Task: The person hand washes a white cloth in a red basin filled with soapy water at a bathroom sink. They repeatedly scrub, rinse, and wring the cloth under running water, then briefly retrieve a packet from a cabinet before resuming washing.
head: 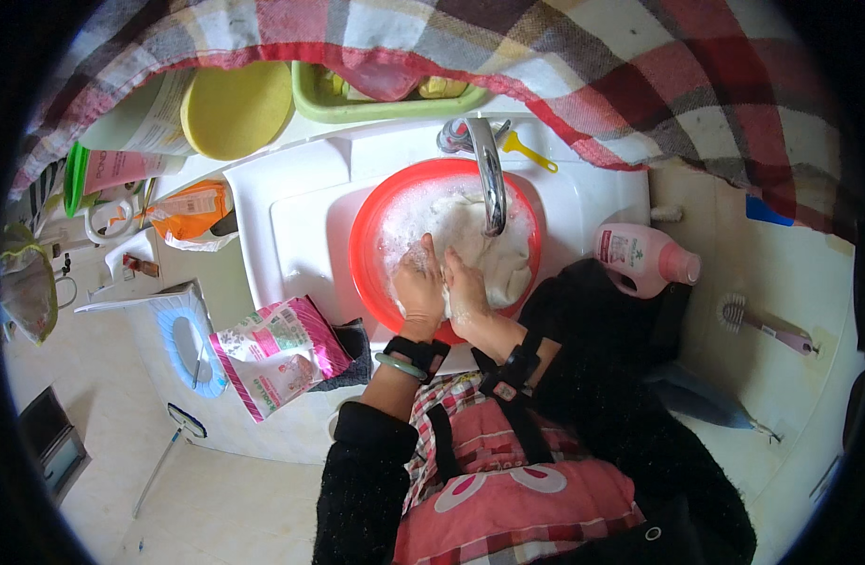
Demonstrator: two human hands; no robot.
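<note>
A red plastic basin (pixel 360 258) sits in the white washbasin (pixel 302 229), holding sudsy water and a wet white cloth (pixel 503 261). My left hand (pixel 417 286) is at the basin's near side, fingers curled around part of the cloth. Close beside it, my right hand (pixel 466 293) grips the cloth too, its thumb pointing away from me. A strip of white fabric shows between the two hands; the fingertips are hidden. Over the basin's far right part arches a chrome faucet (pixel 490 176). I cannot tell whether water runs from it.
A pink-and-white bag (pixel 284 353) lies on the near left rim over a dark cloth (pixel 351 353). At the right stands a pink detergent bottle (pixel 641 260). Behind the faucet are a yellow-handled tool (pixel 528 150) and a green tray (pixel 390 111). A checked curtain (pixel 545 42) hangs along the far side.
</note>
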